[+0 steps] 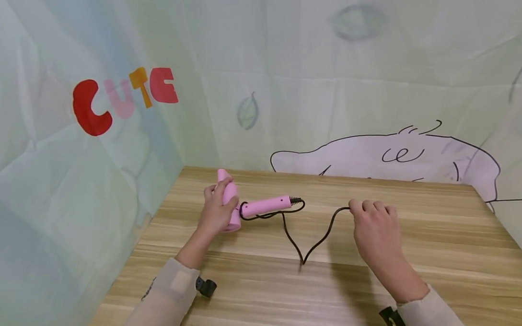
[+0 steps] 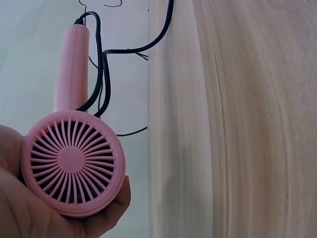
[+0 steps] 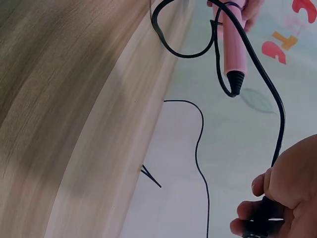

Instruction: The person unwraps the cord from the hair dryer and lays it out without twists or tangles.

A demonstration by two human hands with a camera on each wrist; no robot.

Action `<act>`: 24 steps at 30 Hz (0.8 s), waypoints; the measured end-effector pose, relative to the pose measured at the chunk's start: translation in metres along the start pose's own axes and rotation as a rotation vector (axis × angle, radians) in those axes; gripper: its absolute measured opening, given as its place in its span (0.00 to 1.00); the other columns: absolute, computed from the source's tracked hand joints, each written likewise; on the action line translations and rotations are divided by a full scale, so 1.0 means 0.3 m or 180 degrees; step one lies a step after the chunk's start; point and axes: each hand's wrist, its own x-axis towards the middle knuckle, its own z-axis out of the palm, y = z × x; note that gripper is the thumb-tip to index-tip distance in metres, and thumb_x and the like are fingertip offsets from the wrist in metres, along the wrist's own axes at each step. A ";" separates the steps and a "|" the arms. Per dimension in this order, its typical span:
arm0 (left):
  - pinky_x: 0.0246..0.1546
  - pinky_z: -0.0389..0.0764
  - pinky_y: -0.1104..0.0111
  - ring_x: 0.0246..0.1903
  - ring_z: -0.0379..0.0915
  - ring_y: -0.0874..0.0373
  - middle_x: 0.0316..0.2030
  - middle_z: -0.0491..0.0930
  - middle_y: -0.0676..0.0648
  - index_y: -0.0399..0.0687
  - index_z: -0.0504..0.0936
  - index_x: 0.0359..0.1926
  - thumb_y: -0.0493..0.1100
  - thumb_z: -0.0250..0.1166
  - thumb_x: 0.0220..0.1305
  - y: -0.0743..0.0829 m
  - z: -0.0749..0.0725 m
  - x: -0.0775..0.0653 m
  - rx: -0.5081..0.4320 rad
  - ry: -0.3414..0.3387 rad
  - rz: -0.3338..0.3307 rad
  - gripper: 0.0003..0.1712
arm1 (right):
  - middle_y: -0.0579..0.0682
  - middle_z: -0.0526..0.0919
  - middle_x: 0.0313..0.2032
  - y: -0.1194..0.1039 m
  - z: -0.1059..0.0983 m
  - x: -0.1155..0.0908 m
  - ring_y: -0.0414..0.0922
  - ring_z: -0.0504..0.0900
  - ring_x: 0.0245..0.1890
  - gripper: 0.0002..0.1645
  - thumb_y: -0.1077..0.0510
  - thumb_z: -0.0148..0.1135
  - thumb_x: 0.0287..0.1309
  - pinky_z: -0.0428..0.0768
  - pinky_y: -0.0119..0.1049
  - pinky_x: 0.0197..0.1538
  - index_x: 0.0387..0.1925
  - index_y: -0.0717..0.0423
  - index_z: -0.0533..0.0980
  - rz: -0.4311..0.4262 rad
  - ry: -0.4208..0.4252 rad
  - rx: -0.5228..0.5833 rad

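My left hand (image 1: 216, 212) grips a pink hair dryer (image 1: 265, 206) round its barrel, left of the table's middle. The handle points right, and the round slotted grille (image 2: 72, 158) faces the left wrist camera. A black cord (image 1: 290, 238) leaves the handle's end, loops round the handle, then dips in a V between both hands. On the right, my right hand (image 1: 377, 232) holds the cord's far end. In the right wrist view its fingers and thumb pinch a black piece (image 3: 265, 215) that looks like the plug, mostly hidden by the fingers.
The wood-grain table (image 1: 256, 297) ends at a back edge against a printed cloth backdrop (image 1: 297, 102). Another cloth wall with the coloured letters CUTE (image 1: 92, 109) stands at the left. Black wrist cameras (image 1: 206, 287) sit at both sleeves.
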 end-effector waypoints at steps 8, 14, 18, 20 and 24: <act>0.47 0.80 0.45 0.56 0.71 0.33 0.73 0.49 0.34 0.68 0.62 0.75 0.50 0.58 0.71 -0.002 0.005 0.000 0.0043 -0.0111 0.0215 0.33 | 0.51 0.64 0.19 0.002 0.004 0.005 0.53 0.67 0.21 0.13 0.74 0.52 0.61 0.71 0.52 0.33 0.24 0.58 0.66 -0.0032 -0.0220 0.0196; 0.37 0.83 0.56 0.52 0.73 0.35 0.71 0.54 0.37 0.68 0.64 0.74 0.49 0.59 0.71 -0.004 -0.005 0.000 -0.0002 -0.0375 0.0395 0.33 | 0.51 0.64 0.19 0.015 0.011 0.005 0.50 0.65 0.20 0.11 0.72 0.51 0.62 0.65 0.44 0.28 0.25 0.59 0.66 -0.0009 -0.0634 0.0211; 0.41 0.81 0.55 0.55 0.71 0.36 0.71 0.55 0.36 0.66 0.65 0.74 0.48 0.59 0.72 -0.010 -0.012 -0.001 -0.0042 -0.0563 0.0533 0.32 | 0.50 0.64 0.17 0.026 0.023 -0.001 0.49 0.65 0.18 0.17 0.61 0.54 0.72 0.61 0.41 0.26 0.24 0.58 0.66 -0.0003 -0.0780 0.0164; 0.45 0.80 0.52 0.56 0.69 0.36 0.70 0.56 0.37 0.66 0.65 0.74 0.47 0.59 0.72 -0.014 -0.016 -0.002 -0.0052 -0.0652 0.0613 0.31 | 0.49 0.62 0.15 0.032 0.029 -0.003 0.48 0.64 0.16 0.22 0.55 0.56 0.73 0.60 0.40 0.25 0.22 0.57 0.65 -0.0010 -0.0781 0.0127; 0.46 0.79 0.53 0.55 0.69 0.37 0.68 0.57 0.36 0.66 0.65 0.74 0.45 0.59 0.73 -0.020 -0.024 -0.002 -0.0096 -0.0844 0.0756 0.31 | 0.48 0.59 0.13 0.046 0.034 -0.001 0.46 0.61 0.13 0.27 0.51 0.56 0.73 0.60 0.39 0.21 0.18 0.55 0.61 -0.0052 -0.0806 -0.0018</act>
